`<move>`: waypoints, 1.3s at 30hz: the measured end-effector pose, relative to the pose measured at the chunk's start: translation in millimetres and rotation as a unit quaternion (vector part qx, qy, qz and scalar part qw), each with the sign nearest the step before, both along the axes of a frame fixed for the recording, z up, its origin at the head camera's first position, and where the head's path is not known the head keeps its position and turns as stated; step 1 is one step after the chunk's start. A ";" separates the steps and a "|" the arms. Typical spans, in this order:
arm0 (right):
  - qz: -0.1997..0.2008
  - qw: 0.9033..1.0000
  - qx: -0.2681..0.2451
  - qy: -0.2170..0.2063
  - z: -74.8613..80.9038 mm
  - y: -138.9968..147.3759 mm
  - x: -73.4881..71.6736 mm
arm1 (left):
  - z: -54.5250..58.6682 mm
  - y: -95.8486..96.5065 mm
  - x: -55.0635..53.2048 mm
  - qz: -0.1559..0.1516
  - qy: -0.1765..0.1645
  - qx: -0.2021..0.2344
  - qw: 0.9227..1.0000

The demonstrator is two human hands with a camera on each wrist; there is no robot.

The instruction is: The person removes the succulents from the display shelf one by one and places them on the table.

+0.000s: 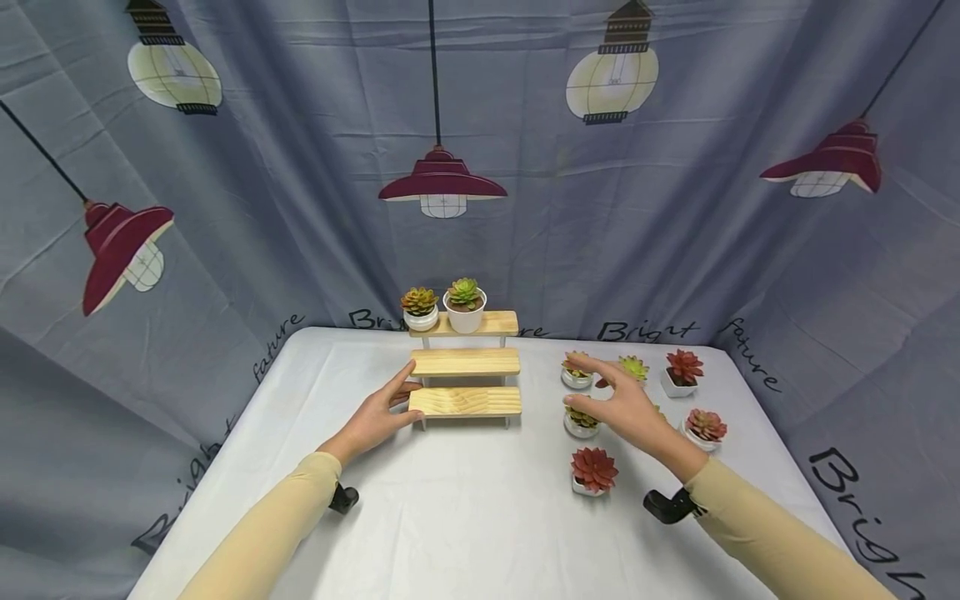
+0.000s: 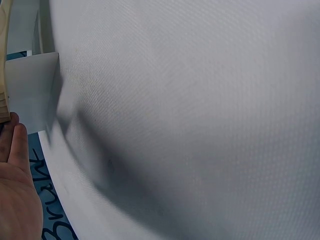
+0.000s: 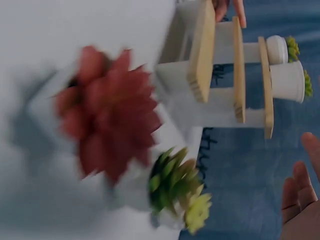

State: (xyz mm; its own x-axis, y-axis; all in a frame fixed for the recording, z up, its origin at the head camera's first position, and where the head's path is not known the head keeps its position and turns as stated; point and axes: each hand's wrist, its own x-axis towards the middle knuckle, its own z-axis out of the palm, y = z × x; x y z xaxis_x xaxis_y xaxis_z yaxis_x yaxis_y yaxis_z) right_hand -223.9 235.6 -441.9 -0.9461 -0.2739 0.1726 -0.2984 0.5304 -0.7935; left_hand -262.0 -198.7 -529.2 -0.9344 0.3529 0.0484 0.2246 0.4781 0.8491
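Observation:
A three-step wooden plant stand (image 1: 465,402) stands on the white table. At its left end my left hand (image 1: 375,421) grips the lower steps, thumb at the front corner of the lowest board, fingers behind it and at the middle board. On the top step sit two potted succulents, an orange-green one (image 1: 420,307) and a green one (image 1: 465,305) in a taller white pot. My right hand (image 1: 628,408) hovers with thumb and forefinger spread over the succulents at right, holding nothing. Nearest its fingertips is a green succulent (image 1: 581,419) in a round white pot.
Around the right hand stand a red succulent (image 1: 594,471), another red one (image 1: 684,367), a pink-red one (image 1: 706,426), a yellow-green one (image 1: 634,367) and a small potted one (image 1: 577,377) at the back. A grey curtain (image 1: 322,208) with printed lamps hangs behind the table.

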 end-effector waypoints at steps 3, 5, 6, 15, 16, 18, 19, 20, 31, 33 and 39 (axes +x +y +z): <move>0.008 1.000 -0.001 -0.012 4.3 -16.3 -10.3 | -1.0 0.3 -0.3 -0.002 0.001 -0.003 1.000; 0.010 1.000 0.001 -0.010 6.8 -26.7 -17.4 | -1.3 0.8 -0.7 -0.003 0.001 -0.005 1.000; 0.011 1.000 -0.004 -0.010 8.3 -31.9 -21.1 | -1.3 1.1 -0.8 -0.002 0.002 -0.005 1.000; 0.013 1.000 -0.011 -0.023 20.9 -70.9 -55.6 | -1.2 1.6 -0.7 -0.004 -0.002 0.000 1.000; 0.009 1.000 -0.008 -0.025 21.5 -74.3 -59.1 | -1.1 1.6 -0.8 -0.005 -0.003 0.000 1.000; 0.001 1.000 -0.003 -0.026 22.4 -81.2 -66.2 | -0.9 1.5 -1.1 -0.004 -0.002 0.001 1.000; -0.002 1.000 -0.002 -0.025 23.0 -84.6 -69.6 | -0.7 1.5 -1.3 -0.004 -0.002 0.003 1.000; -0.006 1.000 -0.002 -0.025 23.6 -87.9 -72.8 | -0.7 1.4 -1.5 -0.005 -0.002 0.004 1.000; -0.038 0.999 -0.016 -0.021 24.6 -119.1 -96.2 | -3.5 -1.4 -4.0 -0.007 -0.002 0.008 1.000; -0.045 0.999 -0.021 -0.017 23.0 -124.0 -99.5 | -4.2 -2.1 -4.4 -0.007 -0.001 0.007 1.000; -0.070 0.997 -0.019 -0.003 17.7 -136.0 -108.8 | -2.8 -1.6 -3.5 -0.006 0.001 0.016 1.000</move>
